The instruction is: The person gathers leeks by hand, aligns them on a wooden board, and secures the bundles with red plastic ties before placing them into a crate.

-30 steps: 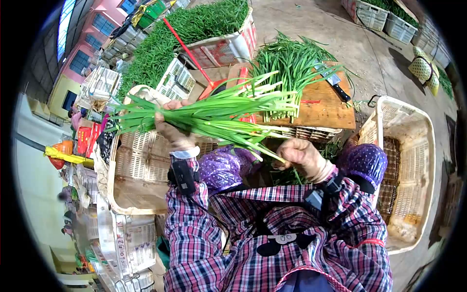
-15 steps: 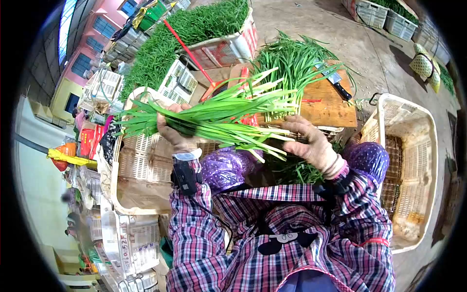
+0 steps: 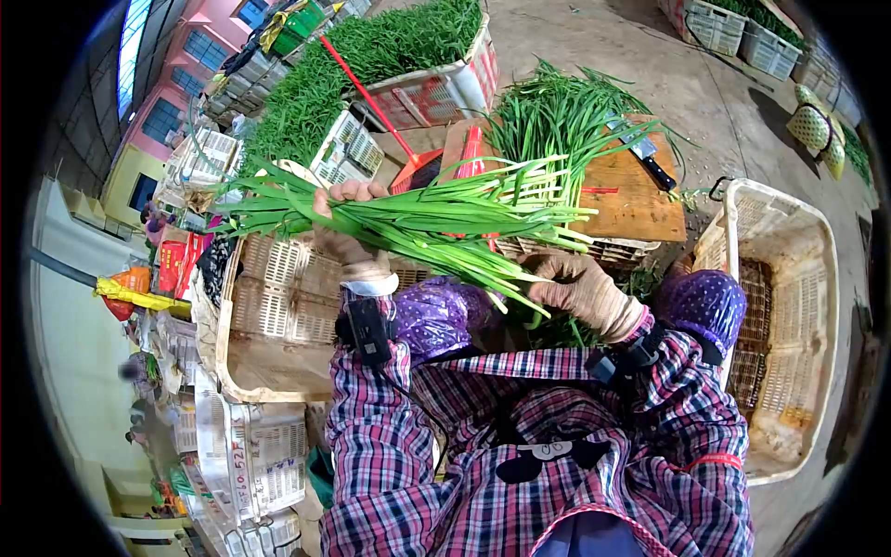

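Observation:
My left hand [image 3: 351, 246], in a pale glove, is wrapped round the leafy middle of a bunch of garlic chives [image 3: 436, 218]. The bunch lies sideways above my lap, green leaves to the left and pale stalk ends fanned to the right. My gloved right hand [image 3: 589, 292] pinches at the lowest stalk ends, thumb and fingers together. Beyond the hands, a pile of chives [image 3: 557, 116] rests on a wooden board [image 3: 622, 209]. A knife [image 3: 645, 158] with a black handle lies on the board.
A crate [image 3: 278, 362] stands at my left and another crate [image 3: 798, 325] at my right. Large crates [image 3: 427, 97] full of greens stand ahead, with a red-handled broom [image 3: 371, 102] beside them. Stacked white crates [image 3: 251, 455] are at far left. More loose greens lie below my right hand.
My right hand has closed from spread fingers to a pinch at the lower stalk ends. The bunch has shifted slightly to the right, its stalk ends tilting a little lower.

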The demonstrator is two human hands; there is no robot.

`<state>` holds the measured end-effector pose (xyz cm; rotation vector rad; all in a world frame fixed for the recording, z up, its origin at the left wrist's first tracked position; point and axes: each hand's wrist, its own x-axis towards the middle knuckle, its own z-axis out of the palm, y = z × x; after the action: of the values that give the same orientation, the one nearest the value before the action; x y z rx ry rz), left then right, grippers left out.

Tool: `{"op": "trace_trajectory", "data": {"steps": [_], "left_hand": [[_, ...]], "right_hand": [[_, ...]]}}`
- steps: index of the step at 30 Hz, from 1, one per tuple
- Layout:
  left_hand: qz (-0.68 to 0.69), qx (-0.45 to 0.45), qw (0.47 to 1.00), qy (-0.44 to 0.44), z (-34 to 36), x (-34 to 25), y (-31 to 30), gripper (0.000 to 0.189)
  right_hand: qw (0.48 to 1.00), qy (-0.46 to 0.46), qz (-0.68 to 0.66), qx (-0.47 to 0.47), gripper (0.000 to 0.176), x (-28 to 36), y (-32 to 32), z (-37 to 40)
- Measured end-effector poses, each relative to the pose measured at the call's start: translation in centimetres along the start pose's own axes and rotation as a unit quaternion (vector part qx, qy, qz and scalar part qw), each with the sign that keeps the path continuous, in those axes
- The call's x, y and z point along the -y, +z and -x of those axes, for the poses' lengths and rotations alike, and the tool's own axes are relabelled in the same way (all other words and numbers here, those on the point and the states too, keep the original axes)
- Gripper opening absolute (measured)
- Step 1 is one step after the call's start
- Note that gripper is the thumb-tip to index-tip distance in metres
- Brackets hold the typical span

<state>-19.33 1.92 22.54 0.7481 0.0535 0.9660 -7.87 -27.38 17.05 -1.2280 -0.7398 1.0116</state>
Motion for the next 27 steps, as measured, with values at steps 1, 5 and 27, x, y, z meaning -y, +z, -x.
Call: {"op": "trace_trajectory", "data": {"steps": [1, 5, 27], "left_hand": [[0.003, 0.011, 1.0, -0.005, -0.1, -0.1, 0.3, 0.032], [0.035, 0.045, 0.998, 0.013, -0.5, -0.6, 0.2, 0.031], [0.061, 0.103, 0.993, -0.016, 1.2, -0.1, 3.3, 0.023]], "right_hand": [[1.0, 0.017, 0.001, 0.018, 0.012, -0.2, -0.6, 0.2], [0.996, 0.001, 0.087, 0.007, 0.012, -1.6, -3.8, 1.9], [0.863, -0.159, 0.468, -0.103, 0.026, 1.4, 2.9, -0.7]]}}
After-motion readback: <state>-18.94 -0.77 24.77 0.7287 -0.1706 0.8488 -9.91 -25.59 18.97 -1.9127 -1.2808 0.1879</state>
